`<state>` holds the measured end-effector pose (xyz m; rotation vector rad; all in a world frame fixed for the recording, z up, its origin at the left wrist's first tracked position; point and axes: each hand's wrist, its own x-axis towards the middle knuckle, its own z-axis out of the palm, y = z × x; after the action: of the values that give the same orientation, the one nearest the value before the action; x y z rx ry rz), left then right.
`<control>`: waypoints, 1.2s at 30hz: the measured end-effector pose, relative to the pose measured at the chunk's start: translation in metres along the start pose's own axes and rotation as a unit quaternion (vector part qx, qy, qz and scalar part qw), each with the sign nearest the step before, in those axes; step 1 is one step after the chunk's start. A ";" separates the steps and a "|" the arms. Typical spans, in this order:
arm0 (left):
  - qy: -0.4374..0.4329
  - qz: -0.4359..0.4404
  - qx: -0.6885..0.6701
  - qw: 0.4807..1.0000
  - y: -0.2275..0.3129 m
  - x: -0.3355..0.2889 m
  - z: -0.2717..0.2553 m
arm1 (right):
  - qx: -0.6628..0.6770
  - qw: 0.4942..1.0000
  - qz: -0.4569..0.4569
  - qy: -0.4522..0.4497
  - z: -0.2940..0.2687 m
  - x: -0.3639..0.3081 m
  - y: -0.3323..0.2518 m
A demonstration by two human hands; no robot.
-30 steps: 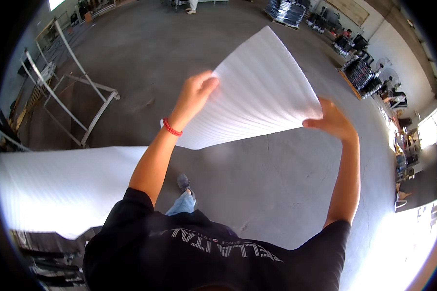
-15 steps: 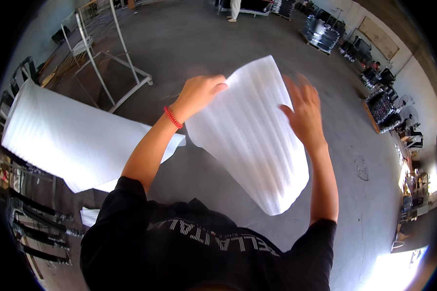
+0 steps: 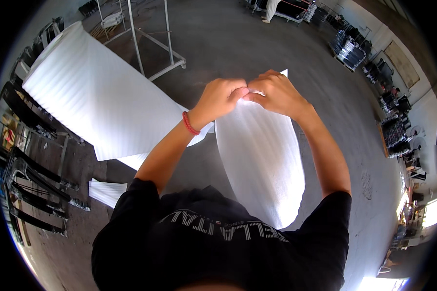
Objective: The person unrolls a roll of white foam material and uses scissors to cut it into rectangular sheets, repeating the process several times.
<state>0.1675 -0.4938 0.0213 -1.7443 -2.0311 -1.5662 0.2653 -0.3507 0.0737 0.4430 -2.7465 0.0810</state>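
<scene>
A sheet of thin white packing foam (image 3: 264,160) hangs in front of me, its top edge pinched between my two hands. My left hand (image 3: 223,98), with a red beaded bracelet at its wrist, is closed on that edge. Right beside it, my right hand (image 3: 277,94) is closed on the same edge, the thumbs almost touching. A small corner of the sheet sticks up past the right knuckles. To the left lies a large roll of white foam (image 3: 99,94), its loose end reaching behind my left forearm.
A white metal frame (image 3: 155,43) stands beyond the roll. Black chair-like frames (image 3: 36,189) are at the left, near a small white foam piece (image 3: 107,191) on the floor. Wrapped stacks (image 3: 347,48) and goods line the right wall. Another person's legs (image 3: 271,9) show at the far end.
My right hand has come in from the sheet's right side to its top edge and closed there, next to the left. The view has turned, so the roll appears higher and further right.
</scene>
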 end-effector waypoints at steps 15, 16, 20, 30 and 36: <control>0.014 0.037 -0.102 0.994 -0.013 -0.042 -0.059 | -0.045 0.997 0.015 -0.054 -0.006 0.050 -0.076; 0.011 0.037 -0.122 0.992 -0.012 -0.042 -0.061 | -0.054 0.998 -0.002 -0.015 -0.006 0.050 -0.079; 0.002 0.016 -0.290 0.957 -0.024 -0.033 -0.067 | -0.150 0.976 -0.113 0.111 -0.003 0.047 -0.094; 0.252 -0.058 0.004 0.966 -0.216 -0.009 -0.226 | 0.104 0.857 0.181 -0.471 0.094 -0.172 -0.149; 0.219 -0.070 0.129 0.965 -0.226 -0.015 -0.252 | 0.244 0.615 0.469 -0.585 0.136 -0.338 -0.176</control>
<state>-0.1349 -0.6447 -0.0087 -1.0727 -2.0459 -1.4740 0.5742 -0.4335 -0.1736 -1.4628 -3.7616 1.2059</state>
